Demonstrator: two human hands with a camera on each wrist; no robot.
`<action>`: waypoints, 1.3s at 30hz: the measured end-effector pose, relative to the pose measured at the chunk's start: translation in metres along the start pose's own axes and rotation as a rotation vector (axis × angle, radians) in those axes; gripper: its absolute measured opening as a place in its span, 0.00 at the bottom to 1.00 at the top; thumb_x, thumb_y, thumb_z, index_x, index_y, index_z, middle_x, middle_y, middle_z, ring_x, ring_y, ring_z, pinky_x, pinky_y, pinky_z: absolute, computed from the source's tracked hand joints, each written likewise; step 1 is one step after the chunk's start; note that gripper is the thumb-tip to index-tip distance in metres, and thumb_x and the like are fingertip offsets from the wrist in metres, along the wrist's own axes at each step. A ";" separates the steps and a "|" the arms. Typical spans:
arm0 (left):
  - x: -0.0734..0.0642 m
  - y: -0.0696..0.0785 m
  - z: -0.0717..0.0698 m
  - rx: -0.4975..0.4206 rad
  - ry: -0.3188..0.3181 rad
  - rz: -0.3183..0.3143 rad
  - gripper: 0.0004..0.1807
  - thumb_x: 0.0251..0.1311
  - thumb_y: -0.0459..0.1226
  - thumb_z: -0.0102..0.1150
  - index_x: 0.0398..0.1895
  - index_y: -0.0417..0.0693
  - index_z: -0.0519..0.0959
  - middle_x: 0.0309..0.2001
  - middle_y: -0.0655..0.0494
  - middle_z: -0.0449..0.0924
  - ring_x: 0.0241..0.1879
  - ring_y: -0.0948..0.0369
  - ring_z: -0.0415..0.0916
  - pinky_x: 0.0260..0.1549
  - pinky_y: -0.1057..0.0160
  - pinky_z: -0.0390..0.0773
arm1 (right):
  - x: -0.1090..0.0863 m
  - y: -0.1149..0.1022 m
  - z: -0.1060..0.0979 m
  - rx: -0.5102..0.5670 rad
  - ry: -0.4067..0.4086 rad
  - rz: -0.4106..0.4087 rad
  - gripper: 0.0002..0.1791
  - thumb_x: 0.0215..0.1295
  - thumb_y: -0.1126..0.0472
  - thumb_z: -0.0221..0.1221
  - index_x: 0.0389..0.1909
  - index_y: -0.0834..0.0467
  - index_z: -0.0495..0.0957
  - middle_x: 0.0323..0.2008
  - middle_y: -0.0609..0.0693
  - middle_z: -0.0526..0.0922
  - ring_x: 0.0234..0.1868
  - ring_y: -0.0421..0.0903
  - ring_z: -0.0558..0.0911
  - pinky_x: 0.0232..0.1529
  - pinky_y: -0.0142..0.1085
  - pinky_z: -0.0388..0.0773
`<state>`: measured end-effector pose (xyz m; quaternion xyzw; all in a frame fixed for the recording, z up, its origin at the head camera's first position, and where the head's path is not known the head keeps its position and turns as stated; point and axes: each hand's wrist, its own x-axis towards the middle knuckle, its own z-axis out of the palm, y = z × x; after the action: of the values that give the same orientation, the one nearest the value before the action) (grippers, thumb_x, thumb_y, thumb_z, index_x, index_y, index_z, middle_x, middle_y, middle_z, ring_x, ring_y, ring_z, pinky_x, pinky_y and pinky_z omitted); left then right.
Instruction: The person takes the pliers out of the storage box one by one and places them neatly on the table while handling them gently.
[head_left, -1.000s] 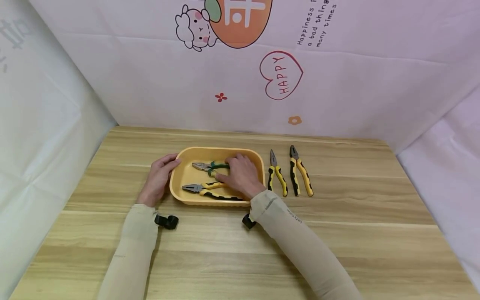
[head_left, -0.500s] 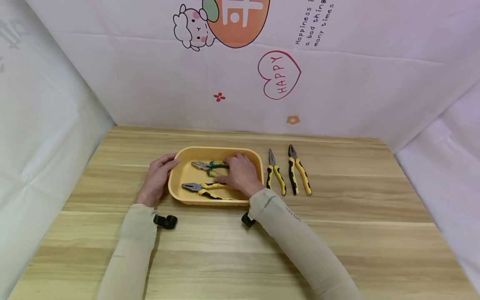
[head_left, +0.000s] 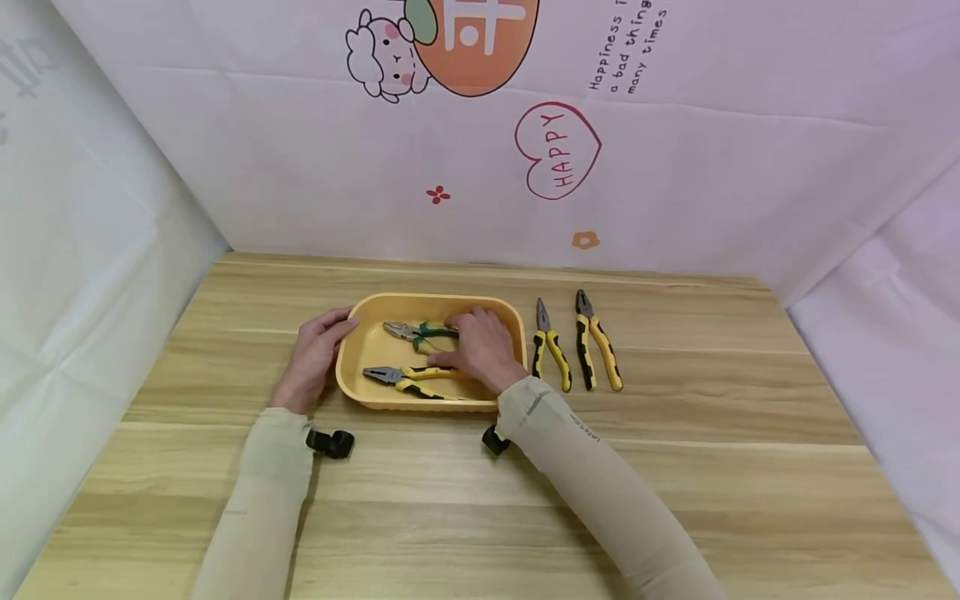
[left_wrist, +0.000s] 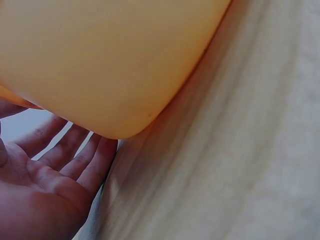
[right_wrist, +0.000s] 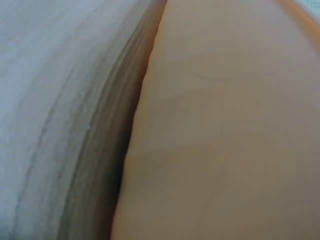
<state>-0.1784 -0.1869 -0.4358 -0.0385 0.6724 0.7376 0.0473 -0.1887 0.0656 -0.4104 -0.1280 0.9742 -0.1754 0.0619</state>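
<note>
A yellow plastic basket [head_left: 432, 405] stands on the table. My left hand [head_left: 311, 354] holds its left end, with the thumb at the rim; in the left wrist view the fingers [left_wrist: 62, 150] reach along the outer wall. Inside the basket my right hand [head_left: 483, 348] grips green-handled pliers [head_left: 405, 331], thumb and fingers on either side of the handles, whose ends it covers. In front of them lie yellow-and-black combination pliers [head_left: 384, 375], handle ends partly hidden. The right wrist view shows the basket's outer wall [right_wrist: 225, 125] but no hand.
Right of the basket, on the wooden table [head_left: 720, 417], lie yellow-and-black long-nose pliers [head_left: 543, 315] and another yellow-and-black pair of pliers [head_left: 585, 304]. Behind the table rises a white printed cloth [head_left: 300, 167].
The head view has shifted slightly. My right hand has moved very little and covers a bit more of the near pliers' handles. My left hand stays at the basket's left end.
</note>
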 end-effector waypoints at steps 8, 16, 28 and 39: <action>0.000 0.000 0.000 0.023 0.004 -0.012 0.26 0.76 0.37 0.53 0.70 0.28 0.67 0.65 0.36 0.70 0.53 0.62 0.79 0.50 0.72 0.80 | -0.001 0.000 -0.001 -0.016 -0.006 0.003 0.37 0.54 0.37 0.73 0.62 0.52 0.81 0.54 0.53 0.79 0.52 0.53 0.76 0.54 0.47 0.78; 0.000 0.001 0.000 0.023 0.001 -0.032 0.27 0.76 0.37 0.52 0.71 0.30 0.66 0.68 0.34 0.67 0.55 0.61 0.78 0.52 0.71 0.79 | -0.002 -0.001 -0.001 0.027 -0.002 0.018 0.34 0.55 0.41 0.74 0.59 0.55 0.83 0.53 0.54 0.78 0.52 0.53 0.77 0.51 0.47 0.80; 0.001 0.001 0.000 0.025 0.006 -0.015 0.26 0.76 0.37 0.53 0.70 0.28 0.67 0.66 0.34 0.68 0.54 0.62 0.79 0.51 0.71 0.80 | -0.001 -0.002 -0.002 -0.007 -0.008 -0.019 0.34 0.57 0.42 0.73 0.59 0.59 0.82 0.53 0.55 0.78 0.51 0.52 0.76 0.48 0.47 0.80; 0.001 0.000 -0.001 0.017 0.000 -0.023 0.27 0.76 0.37 0.53 0.70 0.29 0.67 0.66 0.35 0.69 0.53 0.63 0.79 0.50 0.71 0.80 | -0.002 -0.002 -0.002 -0.112 0.089 -0.068 0.33 0.54 0.41 0.75 0.58 0.54 0.84 0.53 0.52 0.81 0.53 0.53 0.78 0.52 0.50 0.80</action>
<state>-0.1793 -0.1877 -0.4355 -0.0457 0.6782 0.7313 0.0559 -0.1864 0.0647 -0.4075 -0.1564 0.9793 -0.1282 0.0055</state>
